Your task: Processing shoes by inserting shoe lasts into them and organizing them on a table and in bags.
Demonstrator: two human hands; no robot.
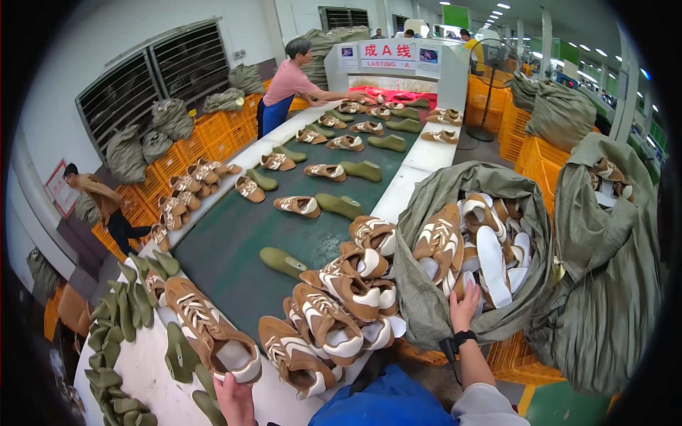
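In my left hand (234,399) is a brown sneaker (206,326) with white stripes and laces, gripped at its white heel over the white side table. My right hand (465,309) reaches into a grey-green woven sack (419,312) on the right, fingers stretched out against the contents. Several brown-and-white sneakers (438,245) and white insoles (492,266) fill the sack; the fingertips lie close to one insole's lower end. Between my hands, a heap of sneakers (323,312) rests on the belt's near right edge.
Green shoe lasts (124,312) crowd the white table (142,369) at left. A dark green conveyor belt (227,234) carries sneakers and lasts away from me. One person (291,92) leans over its far end; another (106,202) walks at left. Orange crates (536,163) and a fan (490,67) stand right.
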